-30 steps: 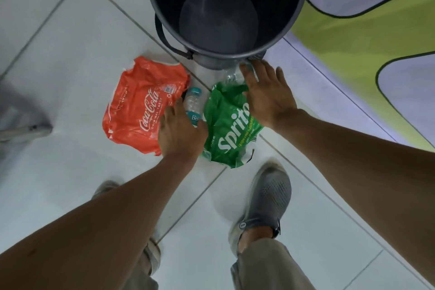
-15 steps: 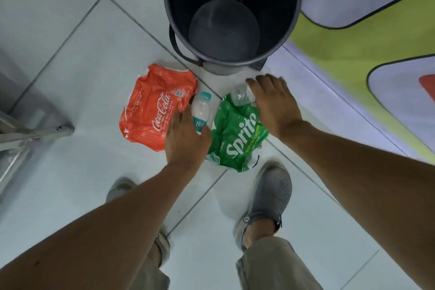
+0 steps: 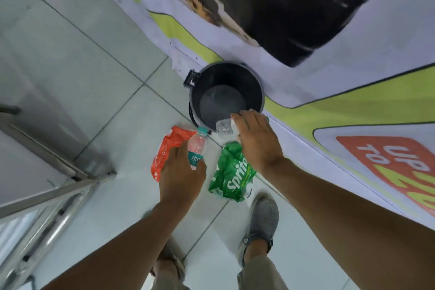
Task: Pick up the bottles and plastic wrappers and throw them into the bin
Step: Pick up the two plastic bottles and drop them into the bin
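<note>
While the left hand [image 3: 182, 178] wraps its fingers [image 3: 181, 152] around a small clear bottle [image 3: 197, 150] with a teal cap and teal label, the right hand [image 3: 255, 141] curls over a second clear bottle [image 3: 224, 127], whose end pokes out past the fingertips; how tightly those fingers press is hard to tell from above. That second bottle sits right at the near rim of the black bin [image 3: 195, 92], partly overlapping its opening. Inside the bin only a bare grey bottom shows. Just on the near side of the bin, the teal-capped bottle points its cap toward the rim. Nearer still, on the tiled floor [image 3: 94, 66], lie the red wrapper [image 3: 164, 150] under the left hand and the green Sprite wrapper [image 3: 231, 179] below the right wrist.
</note>
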A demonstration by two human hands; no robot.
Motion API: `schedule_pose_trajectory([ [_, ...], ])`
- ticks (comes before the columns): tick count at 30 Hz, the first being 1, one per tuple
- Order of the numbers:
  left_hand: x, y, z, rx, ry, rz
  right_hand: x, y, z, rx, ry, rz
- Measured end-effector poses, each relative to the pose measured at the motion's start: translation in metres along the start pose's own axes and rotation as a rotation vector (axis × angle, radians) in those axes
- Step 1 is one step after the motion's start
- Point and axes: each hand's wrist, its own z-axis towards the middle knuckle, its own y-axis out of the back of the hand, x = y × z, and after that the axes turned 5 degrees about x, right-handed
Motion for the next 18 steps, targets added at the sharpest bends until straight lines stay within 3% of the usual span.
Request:
schedule_pose_trajectory([
  [8,0.018,0.004,0.044,0.015,0.061,0.018,0.007,-0.018,0.068,0.121,0.001,-0.118],
  [18,-0.021,-0.001,0.084,0.064,-0.057,0.062,-0.021,-0.028,0.049,0.22,-0.006,-0.063],
])
